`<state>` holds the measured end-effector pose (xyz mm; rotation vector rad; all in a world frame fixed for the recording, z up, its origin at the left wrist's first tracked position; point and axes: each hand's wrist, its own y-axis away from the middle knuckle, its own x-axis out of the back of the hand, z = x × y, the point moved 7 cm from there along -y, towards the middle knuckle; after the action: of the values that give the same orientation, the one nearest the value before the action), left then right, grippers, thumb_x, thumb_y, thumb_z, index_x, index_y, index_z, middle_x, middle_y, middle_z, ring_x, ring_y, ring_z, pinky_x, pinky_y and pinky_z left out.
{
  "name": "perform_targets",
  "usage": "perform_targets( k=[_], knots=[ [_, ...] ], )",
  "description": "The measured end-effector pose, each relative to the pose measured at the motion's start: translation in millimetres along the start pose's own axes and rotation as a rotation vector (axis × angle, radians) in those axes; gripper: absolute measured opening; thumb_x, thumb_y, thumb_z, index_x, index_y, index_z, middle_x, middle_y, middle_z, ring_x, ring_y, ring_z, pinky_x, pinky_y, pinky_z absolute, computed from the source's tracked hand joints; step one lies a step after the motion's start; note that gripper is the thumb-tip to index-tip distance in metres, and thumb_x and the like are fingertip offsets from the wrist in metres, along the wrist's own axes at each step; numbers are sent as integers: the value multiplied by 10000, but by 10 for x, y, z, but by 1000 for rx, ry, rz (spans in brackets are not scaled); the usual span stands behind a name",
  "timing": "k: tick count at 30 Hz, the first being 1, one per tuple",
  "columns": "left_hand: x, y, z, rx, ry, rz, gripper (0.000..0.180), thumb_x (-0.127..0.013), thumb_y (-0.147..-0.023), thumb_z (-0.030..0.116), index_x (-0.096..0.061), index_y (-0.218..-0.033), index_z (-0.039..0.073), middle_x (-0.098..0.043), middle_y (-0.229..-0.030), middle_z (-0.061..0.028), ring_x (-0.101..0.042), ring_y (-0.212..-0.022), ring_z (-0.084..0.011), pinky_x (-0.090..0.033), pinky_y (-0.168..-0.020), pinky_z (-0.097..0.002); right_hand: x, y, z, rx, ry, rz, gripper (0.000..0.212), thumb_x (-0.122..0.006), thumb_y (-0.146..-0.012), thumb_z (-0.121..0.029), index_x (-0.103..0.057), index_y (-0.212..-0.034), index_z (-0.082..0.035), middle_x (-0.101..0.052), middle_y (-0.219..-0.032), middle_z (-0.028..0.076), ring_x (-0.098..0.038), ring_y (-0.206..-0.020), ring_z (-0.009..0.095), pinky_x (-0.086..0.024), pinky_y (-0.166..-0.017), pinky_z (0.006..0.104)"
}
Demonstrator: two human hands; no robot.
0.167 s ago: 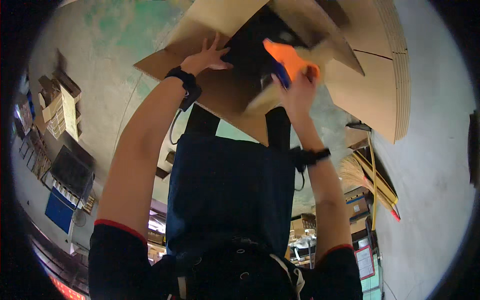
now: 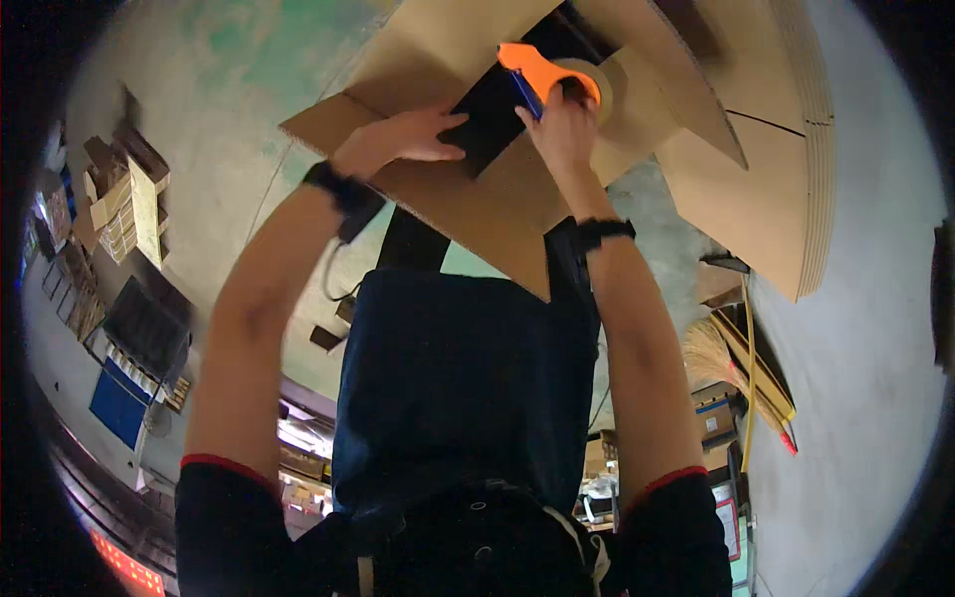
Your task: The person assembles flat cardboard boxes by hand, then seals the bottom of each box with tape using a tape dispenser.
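Note:
An open cardboard box point(image 2: 497, 229) stands in front of me with its flaps spread and a dark gap in the middle. My left hand point(image 2: 423, 136) rests at the left flap, fingers stretched toward that gap and holding nothing. An orange tape dispenser point(image 2: 540, 68) with a dark blue part is gripped in my right hand point(image 2: 567, 134), above the box. Beside its handle shows a tan tape roll point(image 2: 603, 92), partly hidden by the dispenser. I cannot tell whether the dispenser touches the cardboard.
A stack of flat cardboard point(image 2: 746, 219) stands close on the right. Beyond it are a straw broom point(image 2: 711, 353) and a yellow-edged dustpan point(image 2: 761, 368). Cardboard pieces point(image 2: 124, 204) lie on the floor at the left.
The dispenser has moved up and to the left with my right hand. My left hand has turned, its fingers now pointing right. The box's near flaps have shifted slightly right.

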<state>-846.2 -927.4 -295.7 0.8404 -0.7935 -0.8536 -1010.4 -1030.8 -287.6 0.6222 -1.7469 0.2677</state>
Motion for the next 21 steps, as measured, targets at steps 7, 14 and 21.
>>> perform_targets(
  k=[7,14,21],
  knots=[
    [-121,1674,-169,-153,-529,697,692,-615,-800,483,-403,-1395,200,-313,-1474,-130,-198,-1390,-375,-194,-1100,-576,-108,-157,9,-17,60,-83,577,-703,-744,-484,-556,-1032,-7,-646,-732,157,-644,-707,312,-459,-812,408],
    [830,359,202,-203,-448,1028,1036,-747,-648,478,-204,-1475,172,-238,-1491,-162,-205,-1370,-392,-204,-1090,-564,1618,-407,105,252,-407,29,673,-739,-722,-493,-540,-1119,12,-635,-917,186,-631,-842,346,-504,-773,409],
    [395,-161,-81,696,238,912,1299,-813,-546,575,-49,-1481,96,-33,-1520,-236,-47,-1377,-488,-181,-1048,-624,2120,-940,1409,-230,-742,151,504,-744,-796,-282,-537,-1157,1,-659,-946,86,-638,-823,185,-495,-791,311]
  ],
)
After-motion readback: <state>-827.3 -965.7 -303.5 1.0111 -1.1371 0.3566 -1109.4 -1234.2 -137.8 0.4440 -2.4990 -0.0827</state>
